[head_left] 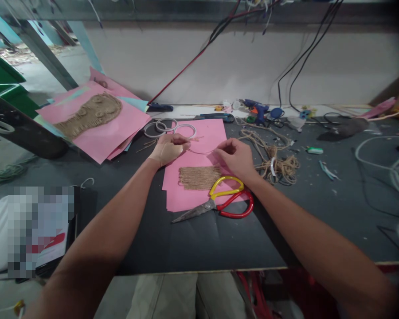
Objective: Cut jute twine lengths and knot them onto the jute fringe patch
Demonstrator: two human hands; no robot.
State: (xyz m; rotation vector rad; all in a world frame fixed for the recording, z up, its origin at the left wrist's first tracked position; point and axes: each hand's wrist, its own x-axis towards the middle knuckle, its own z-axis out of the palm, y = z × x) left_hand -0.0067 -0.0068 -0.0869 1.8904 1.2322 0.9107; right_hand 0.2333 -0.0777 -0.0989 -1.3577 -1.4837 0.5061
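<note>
A thin strand of twine (201,153) spans the gap between my hands, sagging slightly over the pink paper sheets (214,133). My left hand (170,148) pinches its left end, close to white rings. The other end sits between the thumb and fingers of my right hand (236,156). Just below, a flat patch of twine rows laid side by side (199,177) lies on the paper. Scissors with one yellow and one red handle (231,199) rest at its lower right, blades pointing left. A tied bundle of twine (279,166) lies right of my right hand.
Pink sheets carrying a larger twine piece (96,110) are stacked at back left, beside a dark cylinder (26,128). White rings (185,131), a utility knife (216,117) and a blue glue gun (260,111) lie along the back. A pixelated device (40,230) sits at front left.
</note>
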